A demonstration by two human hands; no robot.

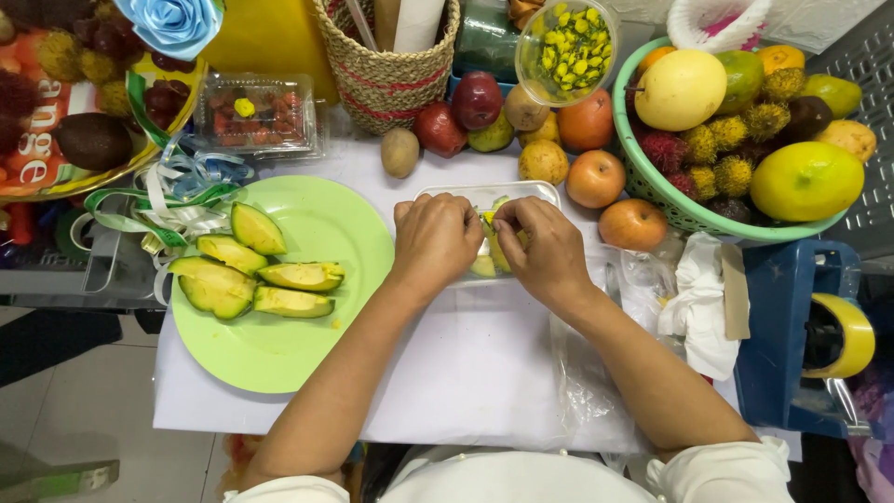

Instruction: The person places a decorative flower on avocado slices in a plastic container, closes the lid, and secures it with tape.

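Over the shallow clear plastic tray (540, 191) at the table's middle, both hands meet. Left hand (435, 240) and right hand (549, 251) pinch, fingertips closed, 1 small yellow-green fruit piece (491, 224) between them; its long axis runs near-to-far. Left of the tray, well apart, 5 green fruit wedges (256, 270) lie on a round lime-green plate (279, 359).

White-covered table (484, 373) fills the middle under bright, even light. Pale tiled floor (84, 410) shows lower left, with a dark metal stand (56, 279) beside the table. Grey plastic crate wall (861, 65) at far right.
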